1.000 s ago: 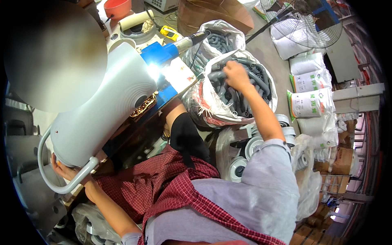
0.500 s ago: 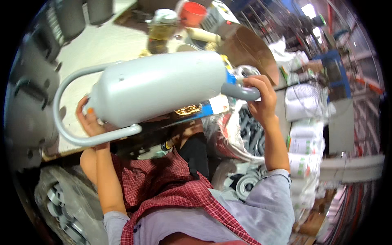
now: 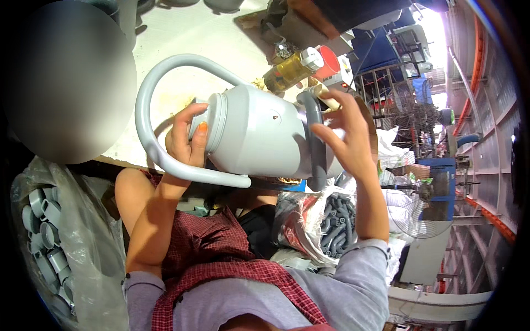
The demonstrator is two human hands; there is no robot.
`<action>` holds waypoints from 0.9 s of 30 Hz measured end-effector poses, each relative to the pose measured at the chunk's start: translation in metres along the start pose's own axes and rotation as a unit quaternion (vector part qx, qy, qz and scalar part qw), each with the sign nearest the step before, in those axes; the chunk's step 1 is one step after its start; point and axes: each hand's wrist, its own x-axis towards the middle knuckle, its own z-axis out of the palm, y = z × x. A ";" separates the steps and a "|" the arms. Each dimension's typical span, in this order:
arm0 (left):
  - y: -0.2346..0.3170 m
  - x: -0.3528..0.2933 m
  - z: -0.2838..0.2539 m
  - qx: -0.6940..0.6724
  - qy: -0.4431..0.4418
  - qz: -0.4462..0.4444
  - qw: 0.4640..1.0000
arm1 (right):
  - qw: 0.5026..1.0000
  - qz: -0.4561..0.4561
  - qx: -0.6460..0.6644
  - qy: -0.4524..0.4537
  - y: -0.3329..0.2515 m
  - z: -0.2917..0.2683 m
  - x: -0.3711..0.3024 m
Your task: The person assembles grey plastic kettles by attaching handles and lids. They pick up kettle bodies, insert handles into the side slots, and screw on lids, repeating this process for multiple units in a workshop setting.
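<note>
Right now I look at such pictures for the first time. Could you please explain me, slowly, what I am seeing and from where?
There is no machine here: you see a person's two bare hands. The camera is worn on the person's head and looks down; its wide lens bends straight edges near the rim.

The left hand holds the narrower end of a large grey vessel, inside the loop of a pale grey handle. The right hand is at a dark grey curved handle across the vessel; whether it holds it, I cannot tell.

Behind, on the pale worktop, are a jar with a white lid and a red container. Below, a sack is filled with dark grey curved pieces.
</note>
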 end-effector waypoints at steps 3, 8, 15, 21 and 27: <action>0.002 0.003 0.000 -0.004 0.001 0.014 1.000 | 0.993 -0.018 -0.111 -0.031 0.002 0.008 0.018; -0.001 0.003 -0.002 0.019 0.006 0.042 0.999 | 0.969 -0.194 -0.147 -0.026 -0.026 -0.008 0.023; 0.001 0.004 -0.003 0.016 0.006 0.046 0.999 | 0.938 -0.271 -0.210 -0.057 -0.029 0.006 0.031; 0.008 0.003 -0.009 -0.009 -0.045 -0.020 0.999 | 0.939 -0.251 -0.219 -0.081 -0.032 0.011 0.034; 0.016 0.005 -0.013 0.003 -0.046 -0.024 0.999 | 0.943 -0.238 -0.206 -0.109 -0.037 0.009 0.040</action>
